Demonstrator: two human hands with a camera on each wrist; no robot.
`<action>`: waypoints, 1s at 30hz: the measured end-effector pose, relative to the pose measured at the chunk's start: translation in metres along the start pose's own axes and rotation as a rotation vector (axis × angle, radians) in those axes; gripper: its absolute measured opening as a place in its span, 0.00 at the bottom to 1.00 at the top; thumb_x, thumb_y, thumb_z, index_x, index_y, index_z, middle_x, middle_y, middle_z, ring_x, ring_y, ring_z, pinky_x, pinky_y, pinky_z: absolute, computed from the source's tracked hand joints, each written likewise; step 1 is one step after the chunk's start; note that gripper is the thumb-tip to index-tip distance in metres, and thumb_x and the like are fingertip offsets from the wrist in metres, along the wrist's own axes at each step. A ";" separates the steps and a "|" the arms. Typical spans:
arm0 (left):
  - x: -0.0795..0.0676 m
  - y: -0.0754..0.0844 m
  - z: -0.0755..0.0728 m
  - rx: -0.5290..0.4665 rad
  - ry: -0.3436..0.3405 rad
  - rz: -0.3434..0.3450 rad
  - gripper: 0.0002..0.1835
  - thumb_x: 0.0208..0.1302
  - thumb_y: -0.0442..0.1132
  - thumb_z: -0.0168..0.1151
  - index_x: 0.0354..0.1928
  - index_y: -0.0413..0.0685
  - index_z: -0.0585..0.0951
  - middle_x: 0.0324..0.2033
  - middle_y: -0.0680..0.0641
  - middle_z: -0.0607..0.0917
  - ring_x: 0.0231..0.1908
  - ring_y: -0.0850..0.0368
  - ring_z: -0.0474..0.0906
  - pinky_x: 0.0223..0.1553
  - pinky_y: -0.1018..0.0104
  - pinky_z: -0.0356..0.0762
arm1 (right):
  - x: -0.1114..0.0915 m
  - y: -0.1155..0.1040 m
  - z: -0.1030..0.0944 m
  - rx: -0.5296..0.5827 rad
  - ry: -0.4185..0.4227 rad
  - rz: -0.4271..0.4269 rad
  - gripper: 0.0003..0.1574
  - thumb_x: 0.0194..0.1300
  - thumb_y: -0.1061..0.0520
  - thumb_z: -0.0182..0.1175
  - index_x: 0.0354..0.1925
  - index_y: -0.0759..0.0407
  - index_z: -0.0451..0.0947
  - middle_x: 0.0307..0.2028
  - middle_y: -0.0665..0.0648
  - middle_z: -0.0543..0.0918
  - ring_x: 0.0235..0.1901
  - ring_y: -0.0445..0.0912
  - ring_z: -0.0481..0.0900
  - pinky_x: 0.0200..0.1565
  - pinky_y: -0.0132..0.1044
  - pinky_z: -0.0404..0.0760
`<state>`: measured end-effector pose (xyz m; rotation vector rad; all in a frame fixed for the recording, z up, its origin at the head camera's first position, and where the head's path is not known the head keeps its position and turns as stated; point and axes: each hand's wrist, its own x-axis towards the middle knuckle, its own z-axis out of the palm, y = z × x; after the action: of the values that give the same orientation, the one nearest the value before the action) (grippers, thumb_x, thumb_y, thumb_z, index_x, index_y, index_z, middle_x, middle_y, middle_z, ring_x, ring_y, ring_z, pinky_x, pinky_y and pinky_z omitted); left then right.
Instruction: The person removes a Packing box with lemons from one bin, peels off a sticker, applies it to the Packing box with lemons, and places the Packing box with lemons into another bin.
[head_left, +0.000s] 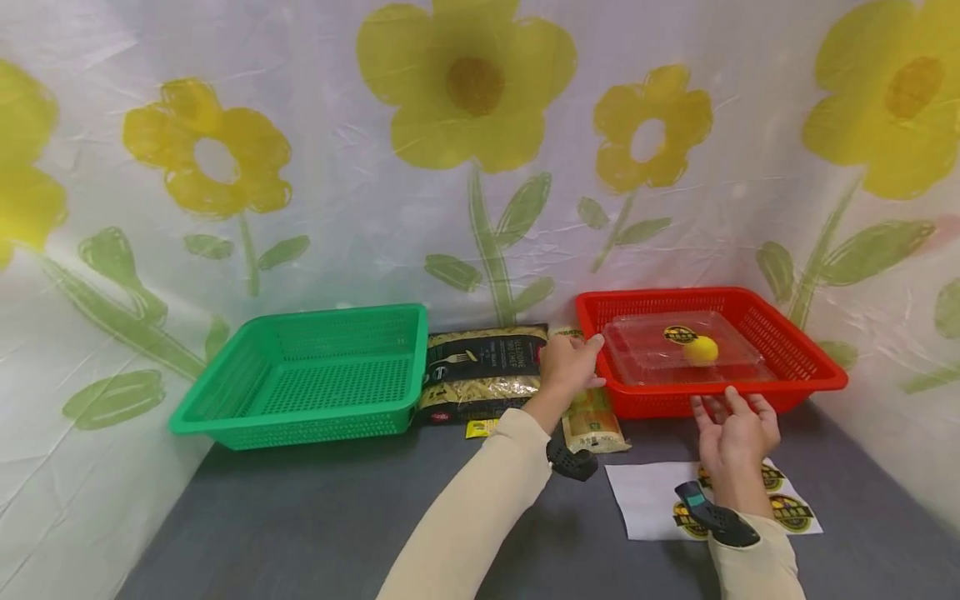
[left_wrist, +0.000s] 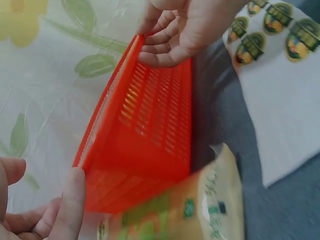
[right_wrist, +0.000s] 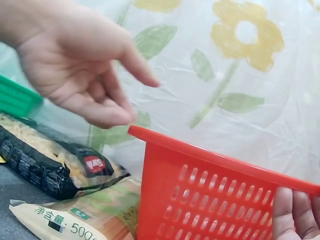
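Observation:
A red plastic basket (head_left: 637,404) stands at the back right with a clear plastic box (head_left: 720,325) in it. On the box sit a round black-and-yellow label and a small yellow round thing (head_left: 702,351). My right hand (head_left: 738,433), palm up, grips the basket's front rim; in the left wrist view its curled fingers (left_wrist: 162,58) lie against the basket's outer wall. At the left front corner is my left hand (head_left: 566,364), its fingers loosely bent. One left fingertip (left_wrist: 76,176) meets the basket's edge in the left wrist view.
A green basket (head_left: 315,427) stands at the back left. Between the baskets lie a black pasta bag (head_left: 480,367), a beige-and-green food packet (head_left: 594,425) and a small yellow packet (head_left: 481,428). A white label sheet (head_left: 645,500) is under my right forearm. A flowered curtain (head_left: 337,250) hangs behind.

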<state>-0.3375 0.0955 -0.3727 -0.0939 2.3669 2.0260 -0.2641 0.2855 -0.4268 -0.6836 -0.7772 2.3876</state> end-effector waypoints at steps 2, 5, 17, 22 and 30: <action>-0.002 -0.006 -0.008 -0.064 -0.016 0.003 0.16 0.69 0.47 0.67 0.25 0.46 0.82 0.33 0.43 0.85 0.14 0.57 0.79 0.29 0.63 0.88 | 0.002 -0.001 0.001 0.005 0.000 -0.001 0.29 0.69 0.54 0.66 0.62 0.43 0.64 0.62 0.52 0.70 0.54 0.49 0.72 0.47 0.37 0.87; -0.008 -0.014 -0.023 -0.117 -0.036 0.002 0.11 0.69 0.47 0.67 0.42 0.48 0.86 0.34 0.42 0.83 0.16 0.55 0.78 0.31 0.56 0.89 | 0.003 -0.001 0.000 0.016 0.003 0.003 0.26 0.69 0.54 0.66 0.60 0.44 0.64 0.58 0.52 0.71 0.51 0.49 0.73 0.46 0.37 0.87; -0.042 -0.045 -0.091 -0.083 0.000 0.134 0.13 0.69 0.46 0.66 0.47 0.45 0.81 0.35 0.44 0.81 0.26 0.44 0.82 0.25 0.54 0.88 | 0.000 -0.004 0.010 0.017 0.107 0.046 0.30 0.68 0.60 0.66 0.55 0.42 0.59 0.53 0.47 0.65 0.45 0.46 0.70 0.48 0.33 0.82; -0.053 -0.063 -0.120 -0.024 0.047 0.167 0.11 0.69 0.42 0.65 0.46 0.43 0.81 0.32 0.45 0.81 0.26 0.43 0.83 0.24 0.54 0.87 | -0.005 -0.002 0.016 -0.024 0.165 0.055 0.23 0.71 0.57 0.62 0.52 0.40 0.59 0.50 0.45 0.64 0.32 0.45 0.68 0.35 0.31 0.79; -0.066 -0.090 -0.177 0.024 0.117 0.199 0.07 0.69 0.40 0.65 0.43 0.43 0.82 0.27 0.46 0.81 0.23 0.52 0.79 0.23 0.60 0.86 | -0.020 0.007 0.027 -0.042 0.096 -0.031 0.11 0.76 0.54 0.55 0.49 0.43 0.63 0.41 0.51 0.66 0.20 0.46 0.62 0.20 0.29 0.70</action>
<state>-0.2621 -0.0910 -0.4304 0.0258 2.5648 2.1301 -0.2678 0.2580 -0.4070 -0.7912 -0.7929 2.2984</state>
